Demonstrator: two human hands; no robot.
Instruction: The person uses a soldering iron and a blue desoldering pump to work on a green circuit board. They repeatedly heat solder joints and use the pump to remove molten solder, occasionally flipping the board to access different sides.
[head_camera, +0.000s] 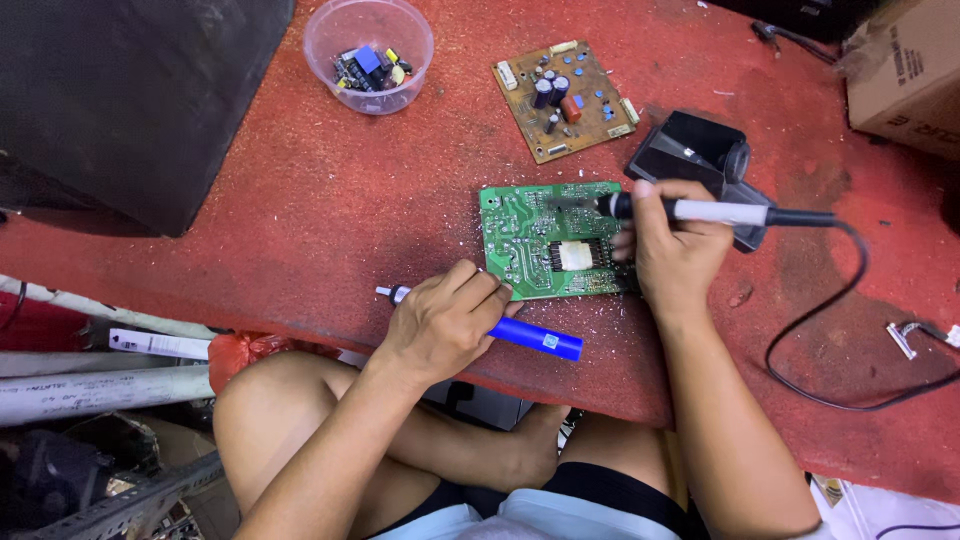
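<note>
Green rectangular circuit board (548, 240) lies on the red work surface (330, 200). At its right edge, the right hand (675, 255) grips a white-handled soldering iron (690, 210); at its lower left corner, the left hand (440, 320) clasps a blue desoldering pump (530, 337).

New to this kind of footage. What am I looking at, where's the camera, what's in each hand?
One picture, from a camera on the person's head, looking down at their own bare hands; no robot. They sit at a red work surface. The right hand holds a soldering iron, its tip over a green circuit board. The left hand grips a blue desoldering pump at the board's edge. Farther off: a brown circuit board, a plastic cup of components, a black iron stand.
</note>
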